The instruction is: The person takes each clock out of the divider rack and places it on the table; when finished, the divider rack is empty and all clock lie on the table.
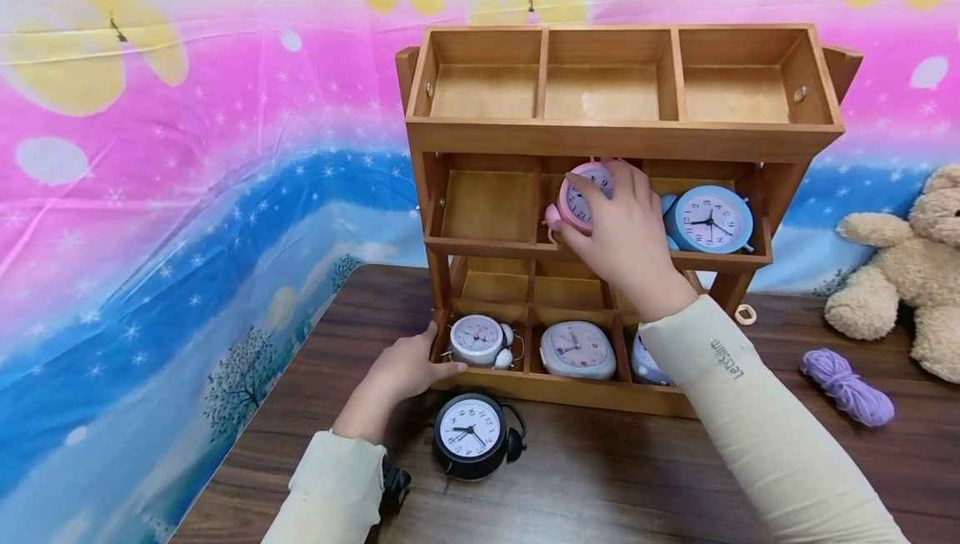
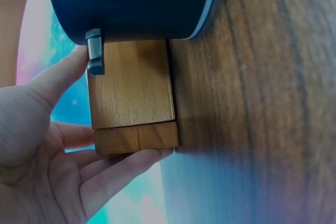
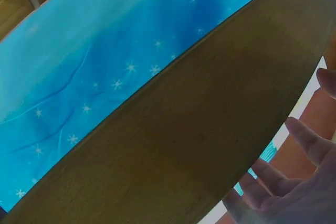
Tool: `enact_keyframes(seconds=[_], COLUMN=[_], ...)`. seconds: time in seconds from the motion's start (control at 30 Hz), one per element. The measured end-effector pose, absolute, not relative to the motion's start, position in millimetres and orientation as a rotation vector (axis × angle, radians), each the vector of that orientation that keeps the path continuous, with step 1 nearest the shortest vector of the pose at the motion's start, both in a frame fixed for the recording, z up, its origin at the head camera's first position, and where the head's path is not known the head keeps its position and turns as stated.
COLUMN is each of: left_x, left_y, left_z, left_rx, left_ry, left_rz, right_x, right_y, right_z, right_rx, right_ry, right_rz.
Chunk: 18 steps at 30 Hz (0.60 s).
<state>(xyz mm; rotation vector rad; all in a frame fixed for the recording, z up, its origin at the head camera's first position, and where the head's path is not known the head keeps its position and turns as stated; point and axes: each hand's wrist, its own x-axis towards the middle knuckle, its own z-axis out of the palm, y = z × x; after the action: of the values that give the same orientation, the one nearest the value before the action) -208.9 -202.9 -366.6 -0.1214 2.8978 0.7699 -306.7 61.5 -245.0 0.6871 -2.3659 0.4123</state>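
My right hand (image 1: 626, 232) grips a pink twin-bell alarm clock (image 1: 573, 211), tilted in the middle compartment of the wooden shelf's middle tier; the fingers cover part of its dial. In the right wrist view, the fingers (image 3: 307, 140) show beside a brown wooden board (image 3: 173, 114), with the pink clock out of sight. My left hand (image 1: 401, 367) holds the lower left corner of the wooden shelf (image 1: 622, 140). The left wrist view has its thumb and fingers on either side of the shelf's end (image 2: 134, 98). Just in front stands a black alarm clock (image 1: 470, 436).
A blue clock (image 1: 711, 219) occupies the middle tier's right compartment. Along the bottom tier are a white twin-bell clock (image 1: 477, 340), a pale rounded clock (image 1: 577, 350) and a partly hidden bluish clock (image 1: 647, 361). Purple yarn (image 1: 847, 387) and a teddy bear (image 1: 911, 269) are at the right.
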Motion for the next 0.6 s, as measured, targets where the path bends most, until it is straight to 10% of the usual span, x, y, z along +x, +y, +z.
enact_keyframes(seconds=[0.6], left_x=[-211.4], left_y=[-202.1], left_z=[-369.2], left_rx=[-0.128], left_ry=[2.899], left_rz=[0.779], right_x=[-318.1], right_y=[62.9], right_z=[-245.3], right_rx=[0.642], right_ry=[-2.398], right_rz=[0.465])
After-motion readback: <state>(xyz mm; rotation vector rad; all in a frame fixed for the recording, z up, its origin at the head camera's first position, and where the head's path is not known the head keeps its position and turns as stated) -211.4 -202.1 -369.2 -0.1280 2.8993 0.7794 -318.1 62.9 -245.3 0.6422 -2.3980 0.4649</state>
